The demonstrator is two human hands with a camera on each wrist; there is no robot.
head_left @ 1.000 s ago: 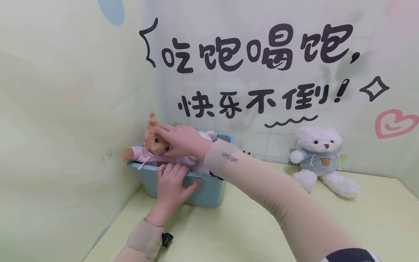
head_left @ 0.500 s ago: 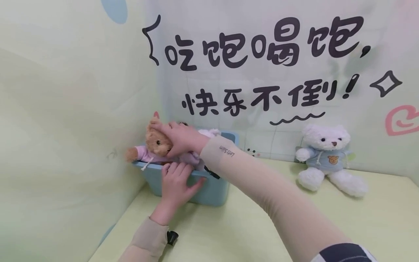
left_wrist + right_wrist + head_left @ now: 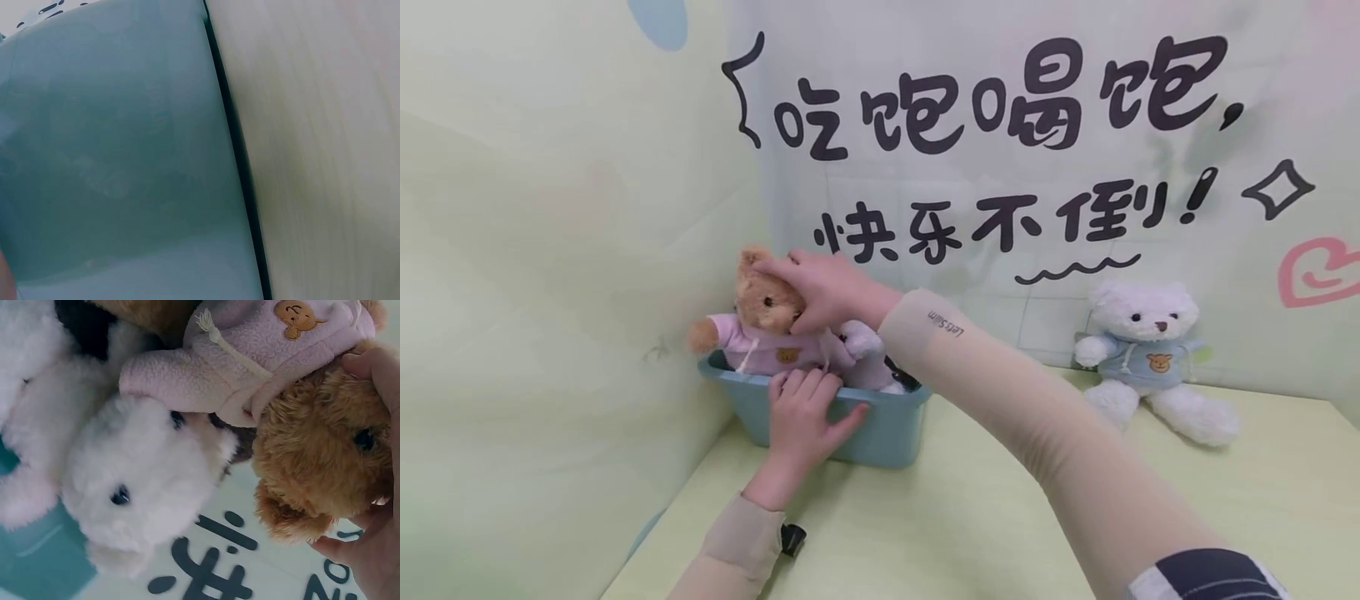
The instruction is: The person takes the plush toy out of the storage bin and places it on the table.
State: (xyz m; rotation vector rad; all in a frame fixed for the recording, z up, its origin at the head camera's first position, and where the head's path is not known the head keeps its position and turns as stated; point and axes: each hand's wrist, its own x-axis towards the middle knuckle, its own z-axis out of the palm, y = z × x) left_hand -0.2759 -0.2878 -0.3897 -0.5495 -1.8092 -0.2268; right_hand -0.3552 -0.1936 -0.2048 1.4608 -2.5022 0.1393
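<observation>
One teddy bear (image 3: 762, 304) is brown, its hoodie (image 3: 767, 345) pink

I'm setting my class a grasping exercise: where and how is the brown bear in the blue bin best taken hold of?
Probably by the rounded head, from above: the brown bear is upright, its head clear above the blue bin while its lower body is hidden behind the bin's front. The right hand grips it there.

Pink-clad brown bear (image 3: 763, 310) upright in blue bin (image 3: 883, 429).
</observation>
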